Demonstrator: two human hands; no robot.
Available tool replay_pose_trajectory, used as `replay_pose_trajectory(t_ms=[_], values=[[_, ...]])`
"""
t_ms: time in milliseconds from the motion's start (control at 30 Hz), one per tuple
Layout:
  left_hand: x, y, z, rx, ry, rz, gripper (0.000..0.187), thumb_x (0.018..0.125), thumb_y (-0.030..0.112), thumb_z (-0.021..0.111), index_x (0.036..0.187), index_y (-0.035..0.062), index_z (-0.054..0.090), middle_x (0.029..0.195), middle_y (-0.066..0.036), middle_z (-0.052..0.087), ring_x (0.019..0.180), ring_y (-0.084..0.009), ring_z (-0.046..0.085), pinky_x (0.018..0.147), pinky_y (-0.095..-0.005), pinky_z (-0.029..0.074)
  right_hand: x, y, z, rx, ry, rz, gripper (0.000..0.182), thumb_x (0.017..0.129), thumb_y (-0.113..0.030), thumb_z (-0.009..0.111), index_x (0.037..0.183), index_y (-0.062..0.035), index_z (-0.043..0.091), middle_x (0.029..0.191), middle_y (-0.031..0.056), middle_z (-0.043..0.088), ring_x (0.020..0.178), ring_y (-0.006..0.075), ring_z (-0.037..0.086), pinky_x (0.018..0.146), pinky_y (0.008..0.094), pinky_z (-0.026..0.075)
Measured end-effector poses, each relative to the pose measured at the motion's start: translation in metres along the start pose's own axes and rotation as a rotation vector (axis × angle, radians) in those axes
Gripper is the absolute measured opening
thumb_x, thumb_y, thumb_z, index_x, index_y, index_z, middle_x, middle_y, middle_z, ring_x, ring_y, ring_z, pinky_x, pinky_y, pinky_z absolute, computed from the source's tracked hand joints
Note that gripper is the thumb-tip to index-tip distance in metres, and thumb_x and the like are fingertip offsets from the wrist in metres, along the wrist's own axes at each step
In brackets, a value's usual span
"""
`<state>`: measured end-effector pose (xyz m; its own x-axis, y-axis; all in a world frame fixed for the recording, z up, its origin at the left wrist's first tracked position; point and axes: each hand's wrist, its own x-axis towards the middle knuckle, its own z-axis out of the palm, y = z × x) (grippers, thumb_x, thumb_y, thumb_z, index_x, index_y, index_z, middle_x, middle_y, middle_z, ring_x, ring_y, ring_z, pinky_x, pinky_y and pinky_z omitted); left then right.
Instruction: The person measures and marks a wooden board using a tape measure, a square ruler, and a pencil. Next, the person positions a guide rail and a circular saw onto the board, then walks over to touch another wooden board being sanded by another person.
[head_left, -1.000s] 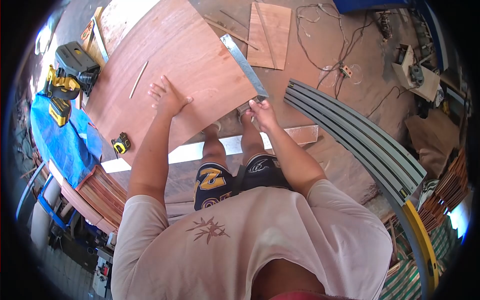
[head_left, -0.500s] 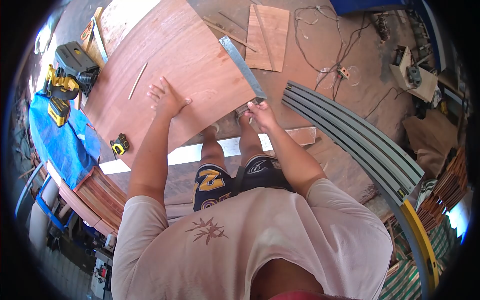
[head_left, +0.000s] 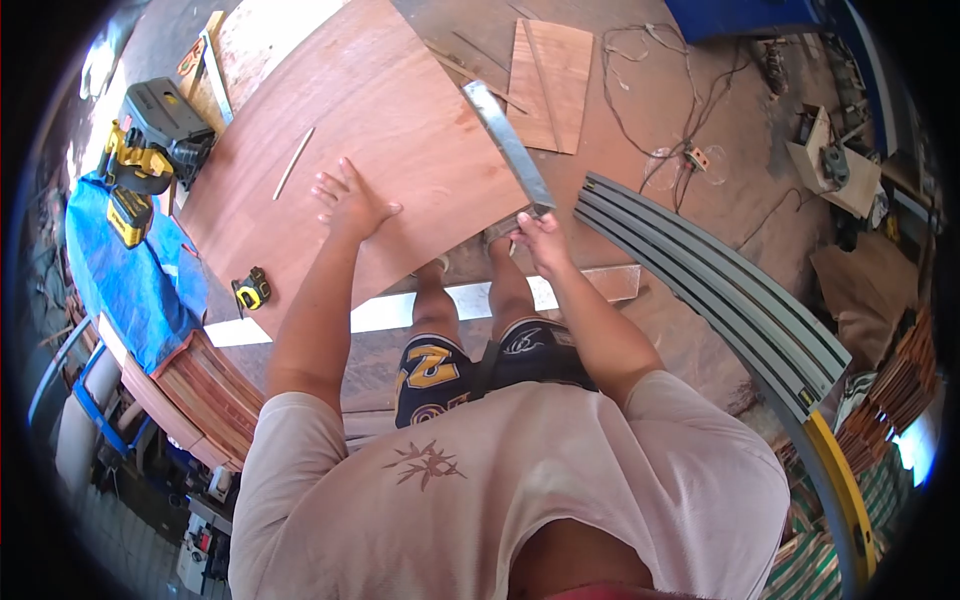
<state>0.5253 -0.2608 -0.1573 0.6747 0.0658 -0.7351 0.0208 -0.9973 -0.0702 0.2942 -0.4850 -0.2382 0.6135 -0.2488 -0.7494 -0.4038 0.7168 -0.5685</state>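
Note:
A large reddish plywood sheet (head_left: 400, 110) slants across the space before me. My left hand (head_left: 355, 208) lies flat on its face, fingers spread. At the sheet's near right corner, my right hand (head_left: 540, 240) has its fingers curled in, close to the end of a silvery metal bar (head_left: 508, 140) beside the right edge. What those fingers grip is hidden. A thin light wooden stick (head_left: 293, 163) rests on the sheet beyond my left hand. Near the sheet's left corner sits a yellow and black tape measure (head_left: 251, 289).
Left of the sheet, a yellow cordless saw (head_left: 135, 165) stands by a blue tarp (head_left: 130, 265). Long grey grooved rails (head_left: 710, 280) curve along my right. Beyond are a smaller plywood piece (head_left: 550, 85), tangled cords (head_left: 690, 160) and a wooden box (head_left: 835, 165). A pale beam (head_left: 385, 313) crosses below the sheet.
The whole view has shifted slightly right and down. Both hands keep about the same places against the sheet; the stick and tape measure stay put on it.

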Motion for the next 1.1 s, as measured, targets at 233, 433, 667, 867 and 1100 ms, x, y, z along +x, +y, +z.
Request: replay_pose_trajectory(t_ms=[233,433,667,867,1100], values=[[0.005,-0.004,0.003,-0.014,0.007,0.013,0.132,0.065,0.054,0.080,0.149,0.0154,-0.013,0.149,-0.034,-0.019,0.139,-0.0514,-0.014,0.102,-0.0728,0.016,-0.013,-0.034,-0.006,0.100,-0.050,-0.114,0.012,0.092,-0.013,0.062,0.101,-0.0067,0.058,0.089,0.0032,0.066,0.074,0.0124,0.063,0.068,0.0260,0.053],[0.000,-0.001,-0.003,-0.033,-0.008,0.007,0.131,0.066,0.053,0.080,0.149,0.0144,-0.013,0.149,-0.033,-0.018,0.139,-0.0498,-0.013,0.103,-0.0715,0.016,-0.020,-0.002,0.010,0.005,-0.055,0.047,0.010,0.092,-0.011,0.061,0.100,-0.0067,0.059,0.088,0.0036,0.066,0.072,0.0105,0.062,0.067,0.0252,0.052],[-0.001,0.007,-0.007,0.001,-0.045,-0.038,0.128,0.067,0.045,0.081,0.150,0.0139,-0.011,0.151,-0.028,-0.019,0.141,-0.0461,-0.015,0.107,-0.0680,0.013,-0.012,0.025,0.032,-0.066,0.115,0.065,0.012,0.091,-0.012,0.063,0.098,-0.0042,0.058,0.086,0.0050,0.066,0.069,0.0109,0.062,0.066,0.0246,0.052],[0.003,0.007,0.000,0.010,-0.031,-0.033,0.130,0.067,0.046,0.082,0.149,0.0122,-0.012,0.150,-0.030,-0.020,0.140,-0.0471,-0.015,0.108,-0.0672,0.013,-0.008,0.021,0.032,-0.121,0.100,0.050,0.018,0.091,-0.011,0.062,0.105,-0.0003,0.057,0.086,0.0060,0.065,0.067,0.0110,0.061,0.063,0.0253,0.053],[0.005,0.002,0.006,0.013,-0.026,-0.027,0.132,0.066,0.048,0.082,0.148,0.0115,-0.015,0.149,-0.031,-0.022,0.140,-0.0479,-0.016,0.107,-0.0677,0.014,-0.003,0.025,0.023,-0.079,0.020,-0.002,0.023,0.091,-0.014,0.062,0.109,0.0002,0.057,0.086,0.0054,0.065,0.066,0.0103,0.060,0.061,0.0255,0.052]])
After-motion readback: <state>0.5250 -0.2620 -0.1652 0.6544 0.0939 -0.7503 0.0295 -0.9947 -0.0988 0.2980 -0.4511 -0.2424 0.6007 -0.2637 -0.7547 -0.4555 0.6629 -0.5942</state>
